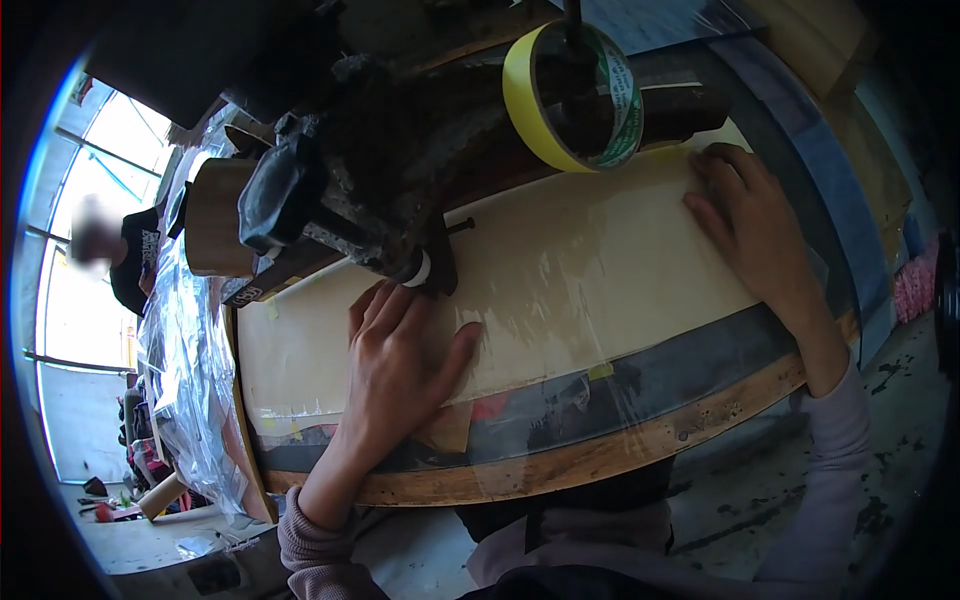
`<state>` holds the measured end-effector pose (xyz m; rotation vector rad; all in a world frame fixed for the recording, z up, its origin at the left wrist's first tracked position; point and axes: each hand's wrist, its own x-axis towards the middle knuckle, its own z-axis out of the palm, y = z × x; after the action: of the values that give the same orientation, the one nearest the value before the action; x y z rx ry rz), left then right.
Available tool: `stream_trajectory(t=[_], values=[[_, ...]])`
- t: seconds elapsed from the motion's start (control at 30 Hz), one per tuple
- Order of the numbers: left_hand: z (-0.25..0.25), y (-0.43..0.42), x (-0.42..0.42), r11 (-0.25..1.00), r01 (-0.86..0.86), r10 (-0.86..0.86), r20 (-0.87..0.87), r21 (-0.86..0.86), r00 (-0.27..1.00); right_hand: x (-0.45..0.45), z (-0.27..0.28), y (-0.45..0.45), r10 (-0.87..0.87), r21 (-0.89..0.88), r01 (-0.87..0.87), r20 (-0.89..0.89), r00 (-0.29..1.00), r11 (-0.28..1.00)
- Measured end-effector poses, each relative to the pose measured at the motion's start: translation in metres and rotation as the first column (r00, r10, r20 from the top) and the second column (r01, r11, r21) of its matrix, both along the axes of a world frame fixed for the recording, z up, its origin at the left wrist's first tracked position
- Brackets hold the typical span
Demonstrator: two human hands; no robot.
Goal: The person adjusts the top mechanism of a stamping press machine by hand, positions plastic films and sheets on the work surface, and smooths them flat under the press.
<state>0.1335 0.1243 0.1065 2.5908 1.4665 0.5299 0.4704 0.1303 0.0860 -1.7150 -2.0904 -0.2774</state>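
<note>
A wide cream-coloured sheet (590,260) lies flat on the worktable under a dark machine (380,150). My left hand (390,355) rests on the sheet, fingertips right by the lower end of the machine's head and thumb spread to the right. At the sheet's right end, my right hand (750,220) lies with its fingers bent and the thumb apart, touching the sheet near its far edge. Neither hand is wrapped round anything. The machine's head hides part of the sheet, and the left fingertips are partly in its shadow.
A roll of yellow tape (522,95) hangs above the sheet. A dark knob (275,195) and a brown cylinder (217,215) sit at left. Clear plastic film (185,350) drapes beside the table's wooden edge (690,430). Another person (135,260) is far left, near windows.
</note>
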Motion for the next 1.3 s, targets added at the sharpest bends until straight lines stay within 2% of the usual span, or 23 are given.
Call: stream_trajectory(t=[0.1,0.4,0.6,0.7,0.8,1.0,1.2,1.3], values=[[-0.001,0.0,-0.001,1.0,-0.002,0.001,-0.009,-0.026,1.0,0.001,0.0,-0.001,0.008,-0.013,-0.008,-0.011,1.0,1.0],[0.001,0.004,0.0,0.998,0.028,-0.028,-0.009,0.057,1.0,0.008,-0.002,0.005,0.066,-0.033,-0.067,-0.025,0.997,0.997],[0.0,0.009,-0.006,0.998,-0.025,0.028,0.058,-0.054,0.998,0.012,-0.003,0.007,0.116,-0.042,-0.117,-0.02,0.993,0.992],[0.0,0.007,-0.012,0.993,0.033,-0.021,0.101,-0.114,0.995,0.016,-0.003,0.007,0.129,-0.025,-0.13,-0.029,0.991,0.991],[0.004,0.001,-0.004,0.999,0.003,-0.002,0.016,-0.039,1.0,0.013,-0.001,0.005,0.096,-0.048,-0.099,-0.056,0.994,0.994],[0.006,0.004,-0.004,0.989,0.056,-0.068,-0.087,-0.133,0.994,0.017,0.005,-0.001,0.028,-0.127,-0.047,-0.146,0.989,0.991],[0.005,0.007,-0.003,0.98,0.15,-0.171,-0.179,-0.128,0.969,0.029,0.008,-0.001,0.026,-0.138,-0.056,-0.213,0.977,0.989],[0.01,0.002,0.0,0.967,0.122,-0.156,-0.139,-0.226,0.978,0.029,0.008,-0.002,0.001,-0.144,-0.031,-0.204,0.979,0.989]])
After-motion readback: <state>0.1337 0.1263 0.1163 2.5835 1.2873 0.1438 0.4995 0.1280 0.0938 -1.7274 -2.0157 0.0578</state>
